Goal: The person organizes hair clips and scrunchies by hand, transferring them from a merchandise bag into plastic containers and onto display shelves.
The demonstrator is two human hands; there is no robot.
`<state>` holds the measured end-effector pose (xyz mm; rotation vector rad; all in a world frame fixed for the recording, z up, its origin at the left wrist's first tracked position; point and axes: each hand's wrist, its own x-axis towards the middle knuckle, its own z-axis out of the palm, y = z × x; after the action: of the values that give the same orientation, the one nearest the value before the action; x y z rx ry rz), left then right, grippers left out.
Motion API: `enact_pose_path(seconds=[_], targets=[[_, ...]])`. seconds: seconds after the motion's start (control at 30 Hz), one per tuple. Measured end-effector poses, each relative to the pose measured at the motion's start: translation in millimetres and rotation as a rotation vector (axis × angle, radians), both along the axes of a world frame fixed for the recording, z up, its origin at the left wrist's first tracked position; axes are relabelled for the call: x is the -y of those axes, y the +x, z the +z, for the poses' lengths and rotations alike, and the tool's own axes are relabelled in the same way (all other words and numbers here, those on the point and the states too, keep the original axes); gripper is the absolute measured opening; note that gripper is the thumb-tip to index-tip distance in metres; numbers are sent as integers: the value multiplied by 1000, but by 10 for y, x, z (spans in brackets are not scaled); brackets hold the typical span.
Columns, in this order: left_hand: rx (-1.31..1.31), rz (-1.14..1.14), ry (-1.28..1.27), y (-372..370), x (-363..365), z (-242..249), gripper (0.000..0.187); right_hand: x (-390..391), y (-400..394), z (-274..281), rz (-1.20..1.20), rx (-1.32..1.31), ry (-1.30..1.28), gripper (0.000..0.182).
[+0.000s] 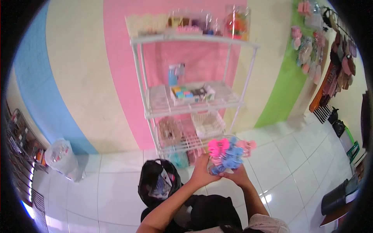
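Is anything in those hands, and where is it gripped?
A bunch of pink and blue clip-like items, held at its lower end by the left hand and right hand.

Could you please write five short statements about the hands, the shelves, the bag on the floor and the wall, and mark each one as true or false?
1. The left hand and the right hand both hold pink and blue items. True.
2. The white basket stands on the top shelf. False: it is on the bottom shelf.
3. A white box rests on the middle shelf. True.
4. The wall is entirely blue. False: it has differently coloured stripes.
5. A white bag is on the floor. True.
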<state>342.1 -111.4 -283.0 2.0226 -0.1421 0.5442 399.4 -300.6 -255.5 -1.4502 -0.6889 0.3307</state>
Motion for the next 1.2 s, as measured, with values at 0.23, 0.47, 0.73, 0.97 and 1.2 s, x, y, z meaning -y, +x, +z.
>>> enact_pose_path(seconds=[0.23,0.47,0.73,0.97,1.2], targets=[[180,-223,211,-408,-251,1445,79,324,319,1161,-237,426,151,80],[31,-119,-15,-722,-932,1617,48,719,1436,2774,-399,597,346,55],[-93,182,-463,-1027,-1391,1007,24,229,2863,4378,-507,731,307,55],[-10,566,-789,-1478,-1495,111,46,-730,3660,4788,-331,603,225,77],[312,913,-1140,-1456,-1510,-277,43,-1300,3838,4741,-5,566,116,81]])
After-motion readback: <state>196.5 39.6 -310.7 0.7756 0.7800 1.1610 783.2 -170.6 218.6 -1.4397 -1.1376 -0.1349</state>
